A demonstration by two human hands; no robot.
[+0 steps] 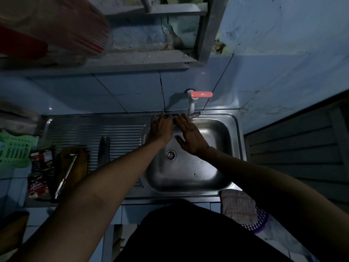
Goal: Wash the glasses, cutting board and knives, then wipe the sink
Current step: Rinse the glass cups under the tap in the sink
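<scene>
Two bare forearms are reaching out from my viewpoint over the steel sink (234, 129), and I am reading the scene from the near edge outward. Closest in, a checked cloth (238, 205) is lying at the near right corner of the bench, beside a purple perforated basket (261, 222). On the left, a long knife (66, 174) is resting on a wooden cutting board (82, 163), just beside red packets (38, 186); one is showing cursive script I am reading only as a word starting with "K", too dim to confirm. Two more dark knives (104, 150) are lying on the ribbed drainboard, near a green plastic rack (14, 150). I am seeing no glasses anywhere. Farther in, the left hand (161, 127) and right hand (190, 138) are hovering above the basin's far half, each grip apart with fingers straight and holding nothing, fingertips reaching toward the back rim under the white tap (191, 104) with its pink lever (201, 94). I judge the washing to be done or paused, with the wiping not yet started. The risks as I am weighing them: wet hands slipping on a knife handle when picking it up, the long knife sliding off the board if bumped, and dim light hiding a blade edge. No water is visibly flowing.
</scene>
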